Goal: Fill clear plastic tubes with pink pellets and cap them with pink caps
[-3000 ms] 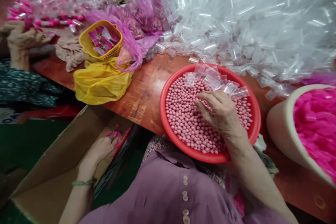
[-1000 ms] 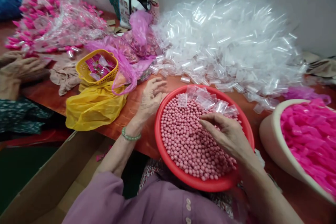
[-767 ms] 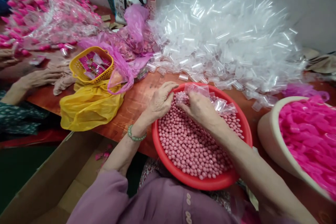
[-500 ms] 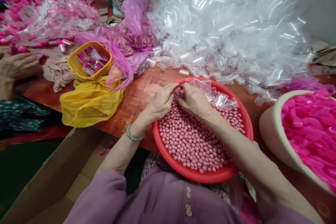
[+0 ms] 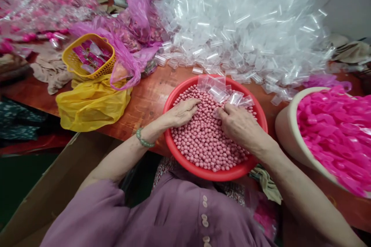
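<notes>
A red basin [image 5: 169, 139] full of round pink balls [image 5: 203, 139] sits in front of me. Several clear plastic sleeves [image 5: 218, 93] lie on the balls at the basin's far side. My left hand [image 5: 183, 112] rests over the balls at the left, fingers stretched out and their tips among them; nothing shows in it. On the right, my right hand [image 5: 241, 125] is closed just below the sleeves, thumb and fingers bent together. A small clear piece, apparently a plastic sleeve, shows at its fingertips, partly hidden by them.
Behind the basin rises a large heap of clear sleeves [image 5: 246, 27]. A white tub [image 5: 285, 119] of bright pink plastic pieces [image 5: 333, 135] stands right. To the left are a yellow basket [image 5: 107, 65], a yellow bag [image 5: 92, 104] and another person's blurred hand [image 5: 13, 67].
My hands were together at the basin's far left rim and have come apart. The right hand has moved right, toward the sleeves; the left lies over the balls. The view has shifted slightly.
</notes>
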Demonstrator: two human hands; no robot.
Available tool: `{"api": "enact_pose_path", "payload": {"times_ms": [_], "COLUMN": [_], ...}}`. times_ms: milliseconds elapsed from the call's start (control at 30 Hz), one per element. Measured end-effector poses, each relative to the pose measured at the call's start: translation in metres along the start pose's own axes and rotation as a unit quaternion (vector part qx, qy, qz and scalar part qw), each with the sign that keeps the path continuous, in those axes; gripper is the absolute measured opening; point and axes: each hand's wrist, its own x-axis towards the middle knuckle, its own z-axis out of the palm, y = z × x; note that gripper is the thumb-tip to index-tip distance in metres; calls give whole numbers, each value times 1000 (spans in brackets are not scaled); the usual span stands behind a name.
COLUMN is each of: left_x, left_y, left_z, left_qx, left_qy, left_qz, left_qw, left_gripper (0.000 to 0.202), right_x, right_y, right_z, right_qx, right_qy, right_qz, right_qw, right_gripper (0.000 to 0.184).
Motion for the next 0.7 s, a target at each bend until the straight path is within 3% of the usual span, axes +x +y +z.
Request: {"api": "enact_pose_path", "payload": {"times_ms": [100, 233, 333, 433, 600, 700], "left_x": [1, 3, 4, 5, 11, 17], "left_y": [5, 14, 18, 21, 28, 30], "left_z": [7, 15, 19, 22, 29, 36], "left_qx": [-7, -2, -6, -33, -72, -82], "left_qy": [19, 20, 16, 35, 84, 102], "left_qz": [-3, -19, -43, -89, -122, -136], "left_qw": [1000, 1000, 999, 995, 986, 982], "left_gripper": [40, 40, 37, 35, 27, 24], "right_x": [-1, 17, 29, 29, 22, 28], "right_y": [1, 8, 18, 25, 15, 5], "right_z": [1, -5, -11, -16, -18, -10], "right_qx": [34, 126, 162, 148, 48, 101], "right_qy": [-36, -79, -105, -114, -120, -119], "right_qz": [-33, -41, -48, -60, 5, -34], "right_qw": [998, 988, 980, 980, 992, 987], "right_gripper": [34, 22, 24, 21, 13, 19]}}
